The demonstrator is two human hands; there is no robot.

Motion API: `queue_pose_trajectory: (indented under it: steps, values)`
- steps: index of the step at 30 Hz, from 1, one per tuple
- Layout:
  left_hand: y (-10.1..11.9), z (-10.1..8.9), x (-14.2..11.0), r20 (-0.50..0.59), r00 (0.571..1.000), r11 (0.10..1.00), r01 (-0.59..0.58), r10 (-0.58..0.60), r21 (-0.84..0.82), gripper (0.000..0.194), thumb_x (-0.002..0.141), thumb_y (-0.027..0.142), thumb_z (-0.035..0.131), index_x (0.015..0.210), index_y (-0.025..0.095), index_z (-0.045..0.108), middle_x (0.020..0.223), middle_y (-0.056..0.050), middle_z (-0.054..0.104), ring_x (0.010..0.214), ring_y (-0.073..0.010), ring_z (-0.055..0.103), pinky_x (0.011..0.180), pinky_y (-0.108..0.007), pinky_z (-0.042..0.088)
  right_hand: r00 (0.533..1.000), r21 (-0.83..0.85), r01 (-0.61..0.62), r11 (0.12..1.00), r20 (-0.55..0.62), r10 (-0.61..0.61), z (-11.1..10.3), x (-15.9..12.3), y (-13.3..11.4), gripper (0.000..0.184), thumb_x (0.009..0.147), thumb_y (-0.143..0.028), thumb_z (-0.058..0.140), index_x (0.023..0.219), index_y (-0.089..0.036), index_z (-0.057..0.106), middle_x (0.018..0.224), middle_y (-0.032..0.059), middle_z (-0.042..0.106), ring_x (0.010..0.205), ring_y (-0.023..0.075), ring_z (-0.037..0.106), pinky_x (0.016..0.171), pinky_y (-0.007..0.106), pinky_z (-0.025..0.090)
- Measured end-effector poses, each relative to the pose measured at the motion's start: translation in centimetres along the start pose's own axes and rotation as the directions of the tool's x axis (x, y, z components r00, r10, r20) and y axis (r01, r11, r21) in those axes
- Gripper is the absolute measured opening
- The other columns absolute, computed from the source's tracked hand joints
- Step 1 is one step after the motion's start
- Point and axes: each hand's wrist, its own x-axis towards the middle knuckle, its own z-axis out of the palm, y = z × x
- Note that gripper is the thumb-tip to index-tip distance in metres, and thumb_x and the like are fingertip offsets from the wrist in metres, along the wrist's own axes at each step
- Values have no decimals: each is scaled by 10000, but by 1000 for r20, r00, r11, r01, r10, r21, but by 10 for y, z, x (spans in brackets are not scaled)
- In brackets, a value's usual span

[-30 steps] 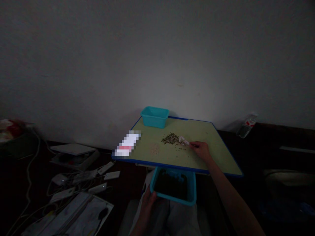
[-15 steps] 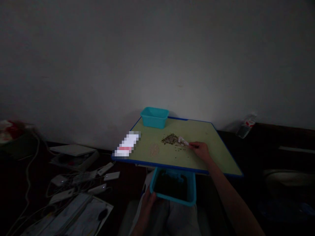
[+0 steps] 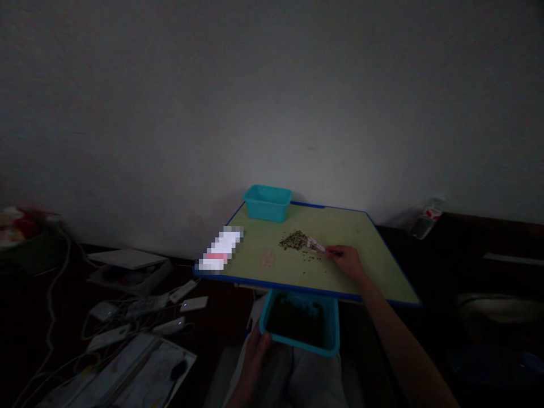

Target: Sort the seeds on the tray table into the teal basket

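My right hand rests on a small green table with a blue edge. Its fingers are pinched on a small pale tool whose tip touches a pile of dark seeds. Loose seeds lie scattered beside the pile, and a smaller pale heap lies to its left. My left hand grips the left rim of a teal tub with dark contents, held on my lap just below the table's front edge.
A second teal tub stands at the table's far left corner by the wall. A white and red packet lies on the left edge. Cables, chargers and papers cover the floor at left. A plastic bottle lies at right.
The pale tool's tip has shifted slightly against the seed pile. Both hands and the tub stay nearly where they were.
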Motion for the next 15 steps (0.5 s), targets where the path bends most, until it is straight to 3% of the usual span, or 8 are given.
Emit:
queue_pose_trajectory:
  steps: [5,9,15]
  values:
    - [5,1,-3,-2,999,999,35,-35,-18,691,747,600,709,1331,246,608,1386,-81,654,1341,-330,522,1070,-424,483,1000,-11,-17,1000,10,17,0,2,-4,187,788,-310,686,928,-266,801,928,39,786,838,240,739,786,343,576]
    - [0,-3,2,-11,999,999,34,-34,4,760,677,651,737,1294,219,640,1326,-104,695,1335,-351,523,1101,-441,446,1000,-11,-17,1000,0,17,-2,2,-6,200,788,-299,679,937,-245,801,913,49,787,812,235,738,778,338,575]
    - [-3,-2,1,26,999,999,24,-23,-36,672,768,579,702,1344,253,586,1334,-75,693,1338,-318,527,1137,-453,404,1000,-37,13,999,10,-13,0,2,-2,193,798,-307,684,941,-249,801,929,54,785,838,246,739,798,355,574]
